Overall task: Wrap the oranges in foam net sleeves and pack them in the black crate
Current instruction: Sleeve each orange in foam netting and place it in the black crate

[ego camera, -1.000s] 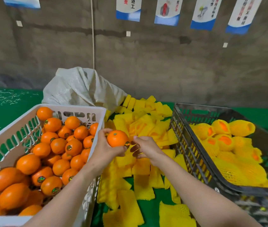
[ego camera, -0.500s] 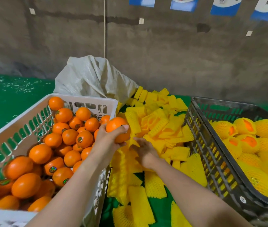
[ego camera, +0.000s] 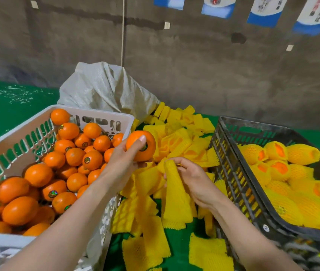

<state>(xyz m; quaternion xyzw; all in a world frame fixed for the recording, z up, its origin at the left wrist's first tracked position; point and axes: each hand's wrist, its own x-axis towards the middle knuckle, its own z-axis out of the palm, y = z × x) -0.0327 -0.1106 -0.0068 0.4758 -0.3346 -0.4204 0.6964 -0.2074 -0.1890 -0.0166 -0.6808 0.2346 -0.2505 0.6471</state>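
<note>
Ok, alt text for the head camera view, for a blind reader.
The left hand holds a round orange; the right hand pinches a yellow foam net sleeve. A white plastic crate of bare oranges sits left, a black plastic crate of wrapped ones right.

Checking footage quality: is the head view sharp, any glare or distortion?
Head view: centre sharp, the round orange fruit in the left hand crisp; soft highlights on loose oranges in the white plastic crate; rim of the black plastic crate bowed by distortion; lower corners blurred.
</note>
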